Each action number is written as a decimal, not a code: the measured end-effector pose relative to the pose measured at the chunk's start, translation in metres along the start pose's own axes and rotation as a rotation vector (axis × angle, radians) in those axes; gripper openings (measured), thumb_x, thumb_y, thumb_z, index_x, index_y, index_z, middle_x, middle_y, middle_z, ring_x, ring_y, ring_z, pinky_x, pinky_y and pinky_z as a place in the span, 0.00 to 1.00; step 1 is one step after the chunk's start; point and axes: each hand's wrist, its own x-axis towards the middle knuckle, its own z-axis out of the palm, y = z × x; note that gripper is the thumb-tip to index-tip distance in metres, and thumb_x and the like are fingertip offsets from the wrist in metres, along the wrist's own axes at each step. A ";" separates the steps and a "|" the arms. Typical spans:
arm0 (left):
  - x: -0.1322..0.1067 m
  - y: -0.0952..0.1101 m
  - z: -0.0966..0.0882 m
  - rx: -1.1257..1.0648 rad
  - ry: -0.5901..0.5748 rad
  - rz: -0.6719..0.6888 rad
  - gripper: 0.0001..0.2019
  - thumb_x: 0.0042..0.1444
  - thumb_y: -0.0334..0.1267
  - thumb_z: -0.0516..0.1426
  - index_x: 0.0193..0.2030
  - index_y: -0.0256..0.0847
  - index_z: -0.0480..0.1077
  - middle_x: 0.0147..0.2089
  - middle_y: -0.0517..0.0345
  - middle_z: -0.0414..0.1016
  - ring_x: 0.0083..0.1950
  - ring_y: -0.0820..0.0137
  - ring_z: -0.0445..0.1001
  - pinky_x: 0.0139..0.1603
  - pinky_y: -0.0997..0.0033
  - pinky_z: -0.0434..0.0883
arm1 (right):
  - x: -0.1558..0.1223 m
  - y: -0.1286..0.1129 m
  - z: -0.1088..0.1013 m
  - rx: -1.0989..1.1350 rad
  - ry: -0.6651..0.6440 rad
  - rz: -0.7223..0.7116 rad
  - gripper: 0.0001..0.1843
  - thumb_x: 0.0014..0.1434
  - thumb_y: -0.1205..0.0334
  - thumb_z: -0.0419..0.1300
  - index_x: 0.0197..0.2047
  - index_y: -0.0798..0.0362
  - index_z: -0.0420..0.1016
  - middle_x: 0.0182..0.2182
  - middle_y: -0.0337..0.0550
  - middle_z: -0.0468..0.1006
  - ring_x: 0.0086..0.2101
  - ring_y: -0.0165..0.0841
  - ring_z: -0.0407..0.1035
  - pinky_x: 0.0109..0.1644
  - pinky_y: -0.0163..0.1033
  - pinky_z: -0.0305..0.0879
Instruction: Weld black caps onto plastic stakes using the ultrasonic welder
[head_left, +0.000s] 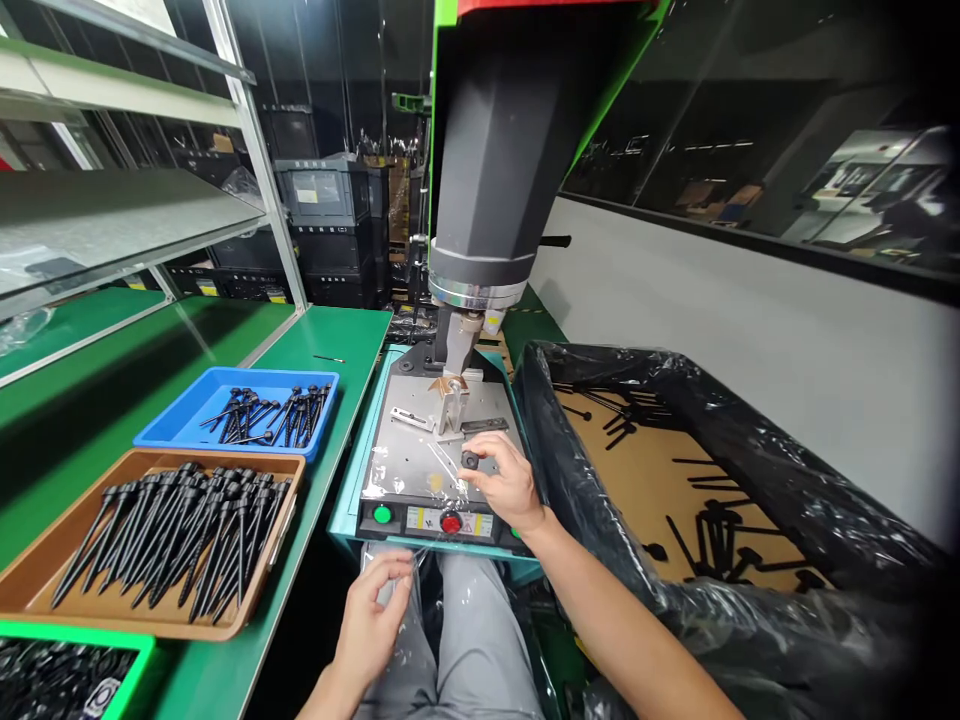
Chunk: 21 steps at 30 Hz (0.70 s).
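Observation:
My right hand is over the front of a machine's metal base plate, its thumb and fingers closed on a small black round part. Whether a longer shaft hangs behind that part, I cannot tell. Lower down, in front of the machine's edge and above my lap, my left hand has loosely bent fingers, thumb apart, and no object shows in it. Behind my right hand stands a metal fixture on the plate, directly under the machine's tapered metal tip.
On the green bench to the left, a brown tray and a blue tray hold black rods with round heads. A green-rimmed bin of black parts sits nearest. At right, a plastic-lined box contains more black rods. Buttons line the machine's front.

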 end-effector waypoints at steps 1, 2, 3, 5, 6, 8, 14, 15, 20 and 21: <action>0.008 0.007 0.001 0.010 -0.002 0.049 0.12 0.63 0.46 0.54 0.38 0.43 0.77 0.51 0.47 0.76 0.53 0.59 0.75 0.57 0.57 0.71 | -0.004 -0.007 -0.002 0.018 0.007 -0.011 0.15 0.55 0.47 0.68 0.38 0.47 0.73 0.36 0.46 0.80 0.40 0.42 0.73 0.46 0.49 0.70; 0.017 0.015 0.002 0.023 -0.003 0.098 0.12 0.63 0.44 0.54 0.39 0.43 0.77 0.51 0.47 0.76 0.53 0.60 0.74 0.57 0.58 0.71 | -0.007 -0.013 -0.003 0.035 0.011 -0.012 0.15 0.54 0.47 0.68 0.38 0.47 0.73 0.35 0.45 0.80 0.40 0.42 0.73 0.46 0.50 0.71; 0.025 0.022 0.004 0.038 0.000 0.147 0.11 0.63 0.43 0.54 0.41 0.43 0.76 0.52 0.47 0.75 0.54 0.60 0.74 0.57 0.58 0.71 | -0.010 -0.017 -0.003 0.051 0.013 0.001 0.15 0.54 0.47 0.68 0.37 0.46 0.73 0.35 0.45 0.80 0.40 0.42 0.73 0.46 0.50 0.71; 0.039 0.035 0.010 0.080 0.014 0.249 0.11 0.64 0.42 0.54 0.46 0.42 0.75 0.54 0.46 0.74 0.56 0.60 0.73 0.58 0.58 0.70 | -0.017 -0.023 -0.001 0.102 0.007 0.056 0.16 0.54 0.45 0.68 0.37 0.47 0.73 0.34 0.45 0.80 0.38 0.41 0.73 0.45 0.49 0.71; 0.045 0.042 0.012 0.105 0.025 0.301 0.12 0.63 0.41 0.55 0.49 0.42 0.74 0.55 0.46 0.74 0.57 0.60 0.72 0.59 0.57 0.70 | -0.021 -0.026 0.002 0.143 0.004 0.094 0.17 0.54 0.45 0.68 0.37 0.47 0.73 0.34 0.45 0.79 0.38 0.41 0.74 0.44 0.48 0.71; 0.053 0.052 0.017 0.151 0.032 0.385 0.14 0.62 0.41 0.57 0.53 0.42 0.72 0.56 0.45 0.73 0.59 0.60 0.70 0.61 0.56 0.68 | -0.031 -0.032 0.010 0.264 0.012 0.176 0.18 0.54 0.44 0.68 0.38 0.48 0.72 0.35 0.45 0.79 0.37 0.39 0.74 0.42 0.45 0.72; 0.051 0.066 0.019 0.152 -0.042 0.363 0.11 0.65 0.43 0.53 0.43 0.41 0.74 0.40 0.49 0.78 0.42 0.64 0.75 0.45 0.65 0.72 | -0.051 -0.052 0.031 0.610 0.083 0.442 0.19 0.52 0.46 0.70 0.37 0.50 0.71 0.31 0.42 0.78 0.31 0.35 0.74 0.35 0.40 0.74; 0.047 0.066 0.017 0.157 -0.058 0.345 0.11 0.65 0.43 0.53 0.42 0.41 0.74 0.39 0.50 0.78 0.41 0.65 0.75 0.44 0.66 0.72 | -0.053 -0.054 0.030 0.638 0.062 0.485 0.18 0.53 0.48 0.70 0.39 0.50 0.72 0.32 0.43 0.79 0.31 0.35 0.74 0.34 0.40 0.74; 0.025 0.067 -0.005 0.140 -0.201 0.135 0.11 0.62 0.42 0.55 0.36 0.39 0.75 0.32 0.56 0.75 0.33 0.69 0.71 0.36 0.72 0.67 | -0.060 -0.050 0.025 0.697 -0.266 0.596 0.20 0.55 0.52 0.68 0.50 0.49 0.77 0.43 0.49 0.82 0.40 0.40 0.78 0.43 0.45 0.77; 0.020 0.069 -0.012 0.113 -0.239 0.073 0.11 0.61 0.42 0.56 0.35 0.38 0.75 0.30 0.58 0.74 0.31 0.71 0.69 0.34 0.73 0.66 | -0.061 -0.049 0.026 0.696 -0.328 0.608 0.20 0.54 0.52 0.69 0.49 0.49 0.78 0.44 0.50 0.82 0.41 0.41 0.78 0.44 0.46 0.77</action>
